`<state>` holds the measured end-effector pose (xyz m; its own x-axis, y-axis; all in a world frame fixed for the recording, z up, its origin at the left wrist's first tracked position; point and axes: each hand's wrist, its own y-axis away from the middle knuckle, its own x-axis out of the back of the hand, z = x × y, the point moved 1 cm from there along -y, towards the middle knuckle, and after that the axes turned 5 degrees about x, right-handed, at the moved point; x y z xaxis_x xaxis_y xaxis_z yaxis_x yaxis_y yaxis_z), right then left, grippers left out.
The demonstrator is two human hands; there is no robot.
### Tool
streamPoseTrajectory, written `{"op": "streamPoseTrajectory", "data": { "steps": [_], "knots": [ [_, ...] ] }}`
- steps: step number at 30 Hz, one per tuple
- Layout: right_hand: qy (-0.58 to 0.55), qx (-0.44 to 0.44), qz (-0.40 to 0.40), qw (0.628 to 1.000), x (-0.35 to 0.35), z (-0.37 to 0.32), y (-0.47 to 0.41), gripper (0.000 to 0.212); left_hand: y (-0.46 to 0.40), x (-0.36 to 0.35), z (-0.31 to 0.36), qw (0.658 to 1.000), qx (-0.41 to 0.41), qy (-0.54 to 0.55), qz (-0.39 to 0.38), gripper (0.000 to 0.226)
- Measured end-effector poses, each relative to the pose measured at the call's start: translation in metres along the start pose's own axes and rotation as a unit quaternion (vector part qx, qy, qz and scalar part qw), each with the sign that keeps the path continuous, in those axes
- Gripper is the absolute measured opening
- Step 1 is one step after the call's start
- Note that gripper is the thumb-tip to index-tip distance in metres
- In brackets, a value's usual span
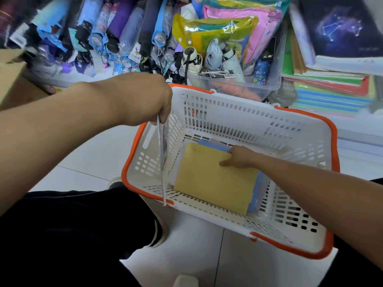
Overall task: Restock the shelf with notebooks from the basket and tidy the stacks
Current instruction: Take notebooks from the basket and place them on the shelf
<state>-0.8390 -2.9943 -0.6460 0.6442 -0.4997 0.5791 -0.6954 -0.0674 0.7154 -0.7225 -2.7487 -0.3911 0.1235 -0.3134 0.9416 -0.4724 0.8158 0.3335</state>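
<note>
left hand pinches thin notebooks edge-on | right hand grips yellow notebook — basket half bare

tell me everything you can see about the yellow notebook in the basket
The yellow notebook has a plain mustard-yellow, matte cover that looks like paper or card. It lies flat and closed, turned at a slant, on the floor of the white basket, atop blue notebooks whose edges peek out. The right hand touches its far right edge, thumb on the cover.
</note>
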Motion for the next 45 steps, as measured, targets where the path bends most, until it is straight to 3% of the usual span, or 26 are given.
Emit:
{"op": "streamPoseTrajectory", "data": {
  "steps": [2,4,10,14,16,20,23,25,28,31,34,36,37,39,42,45],
  "knots": [
    [-0.017,0.043,-0.041,0.998,0.020,-0.017,0.016,0.049,0.002,0.006,-0.001,1.000,0.000,0.007,0.010,0.027],
    [-0.060,0.065,-0.022,0.996,0.052,-0.032,0.038,0.051,0.006,0.016,-0.004,1.000,0.008,0.014,0.021,0.024],
    [-0.324,0.088,0.037,0.941,0.191,-0.065,0.148,0.040,0.026,0.062,-0.017,0.992,0.023,0.070,0.098,0.023],
    [-0.474,0.087,-0.009,0.876,0.245,-0.066,0.229,0.071,0.042,0.095,-0.023,0.959,-0.001,0.104,0.265,0.022],
    [-0.527,0.114,-0.009,0.842,0.253,-0.068,0.256,0.075,0.052,0.107,-0.017,0.919,-0.006,0.142,0.367,0.017],
    [-0.597,0.207,-0.008,0.775,0.244,-0.078,0.267,0.069,0.053,0.122,0.012,0.801,0.024,0.283,0.527,0.029],
    [-0.620,0.243,0.005,0.746,0.248,-0.092,0.261,0.069,0.042,0.145,0.028,0.713,0.027,0.346,0.610,0.040],
    [-0.604,0.267,0.026,0.751,0.254,-0.095,0.265,0.071,0.038,0.166,0.038,0.657,0.036,0.375,0.653,0.037],
    [-0.591,0.299,0.106,0.742,0.261,-0.093,0.277,0.073,0.033,0.183,0.052,0.617,0.058,0.468,0.629,0.029],
    [-0.573,0.335,0.236,0.709,0.280,-0.089,0.304,0.065,0.027,0.210,0.077,0.517,0.057,0.702,0.487,0.026],
    [-0.545,0.341,0.397,0.655,0.303,-0.081,0.324,0.029,0.004,0.223,0.098,0.574,0.037,0.748,0.331,0.032],
    [-0.514,0.339,0.470,0.632,0.316,-0.077,0.333,0.026,-0.014,0.229,0.107,0.662,0.036,0.667,0.340,0.057],
    [-0.502,0.343,0.492,0.623,0.322,-0.075,0.336,0.031,-0.024,0.234,0.106,0.689,0.036,0.635,0.347,0.070],
    [-0.473,0.348,0.516,0.624,0.333,-0.069,0.340,0.043,-0.043,0.250,0.100,0.693,0.039,0.643,0.322,0.080],
    [-0.440,0.329,0.519,0.655,0.350,-0.051,0.341,0.053,-0.074,0.274,0.091,0.712,-0.001,0.662,0.234,0.092],
    [-0.444,0.300,0.489,0.689,0.372,-0.037,0.342,0.056,-0.104,0.294,0.086,0.700,0.021,0.686,0.197,0.092]
  ]
}}
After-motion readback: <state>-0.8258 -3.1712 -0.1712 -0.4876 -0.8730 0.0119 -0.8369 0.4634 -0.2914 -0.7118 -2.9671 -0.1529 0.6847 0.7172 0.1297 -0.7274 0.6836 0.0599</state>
